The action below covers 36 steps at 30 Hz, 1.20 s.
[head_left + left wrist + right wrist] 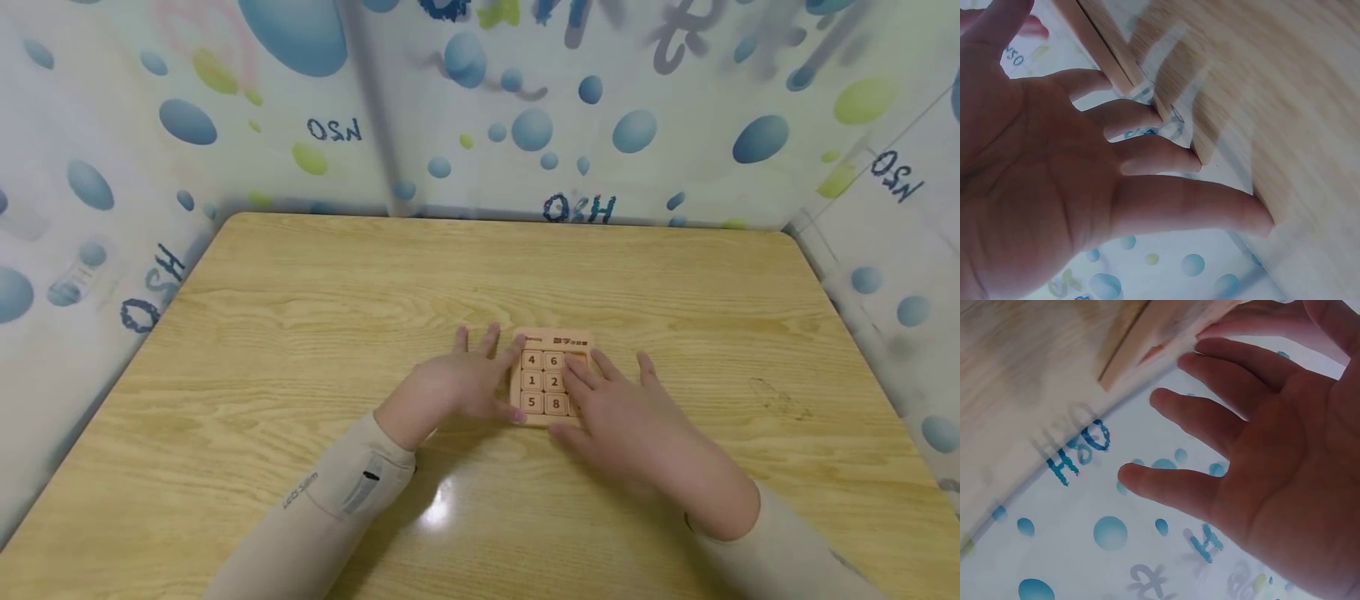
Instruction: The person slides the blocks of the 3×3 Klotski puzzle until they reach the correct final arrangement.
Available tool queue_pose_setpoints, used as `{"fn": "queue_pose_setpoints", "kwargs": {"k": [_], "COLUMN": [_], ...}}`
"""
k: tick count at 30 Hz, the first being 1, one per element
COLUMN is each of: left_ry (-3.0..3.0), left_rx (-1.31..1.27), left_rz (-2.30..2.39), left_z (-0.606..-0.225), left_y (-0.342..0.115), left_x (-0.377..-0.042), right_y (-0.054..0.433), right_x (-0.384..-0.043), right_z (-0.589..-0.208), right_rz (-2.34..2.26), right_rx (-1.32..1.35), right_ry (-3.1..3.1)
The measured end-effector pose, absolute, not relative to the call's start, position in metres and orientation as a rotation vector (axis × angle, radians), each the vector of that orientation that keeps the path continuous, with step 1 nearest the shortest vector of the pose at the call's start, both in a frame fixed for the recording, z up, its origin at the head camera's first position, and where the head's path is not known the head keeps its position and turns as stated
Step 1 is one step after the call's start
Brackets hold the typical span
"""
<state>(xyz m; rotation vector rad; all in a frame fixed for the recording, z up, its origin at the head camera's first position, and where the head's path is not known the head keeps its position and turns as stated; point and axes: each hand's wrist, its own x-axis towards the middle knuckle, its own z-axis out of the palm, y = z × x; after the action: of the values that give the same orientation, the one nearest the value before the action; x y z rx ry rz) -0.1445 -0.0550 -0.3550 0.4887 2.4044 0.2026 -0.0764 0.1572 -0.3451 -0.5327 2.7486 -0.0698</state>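
A small wooden number slide puzzle [555, 332] lies flat on the table, its tiles marked 4, 6, 1, 2, 5 and 8 in the two visible columns. My left hand [468, 385] is spread along its left side, index fingertip at the upper left corner and thumb at the lower left. From the right, my right hand [633, 425] reaches over the puzzle with fingers extended, hiding most of the right column. In the left wrist view the puzzle's side [1094, 47] runs beside the fingers; the right wrist view shows its edge [1154, 347] near the fingertips.
The puzzle stands on a wood-grain table [337, 292] with rounded far corners. A pale wall covering [480, 150] with blue and green drops and lettering rises behind the table and along both sides. A light reflection shows on the tabletop between the forearms.
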Motion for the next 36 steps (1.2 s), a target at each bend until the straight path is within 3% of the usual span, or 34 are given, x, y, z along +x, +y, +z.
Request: {"fn": "queue_pose_setpoints", "kwargs": {"k": [13, 20, 27, 36], "left_ry": [2.406, 2.412, 2.417, 2.398], "left_rx": [0.486, 0.511, 0.482, 0.497], "left_rz": [0.214, 0.210, 0.225, 0.209], "left_z": [-0.351, -0.352, -0.355, -0.353], "left_y": [-0.056, -0.057, -0.058, -0.057], "left_x": [-0.144, -0.143, -0.143, -0.144], "right_y": [0.158, 0.144, 0.143, 0.132], "right_x": [-0.089, -0.094, -0.093, -0.086], "right_z": [-0.347, -0.358, -0.353, -0.355], "right_rz": [-0.041, -0.107, -0.019, -0.135], "right_rx": [-0.430, -0.584, -0.507, -0.657], "right_ry": [2.735, 2.719, 2.737, 2.685]}}
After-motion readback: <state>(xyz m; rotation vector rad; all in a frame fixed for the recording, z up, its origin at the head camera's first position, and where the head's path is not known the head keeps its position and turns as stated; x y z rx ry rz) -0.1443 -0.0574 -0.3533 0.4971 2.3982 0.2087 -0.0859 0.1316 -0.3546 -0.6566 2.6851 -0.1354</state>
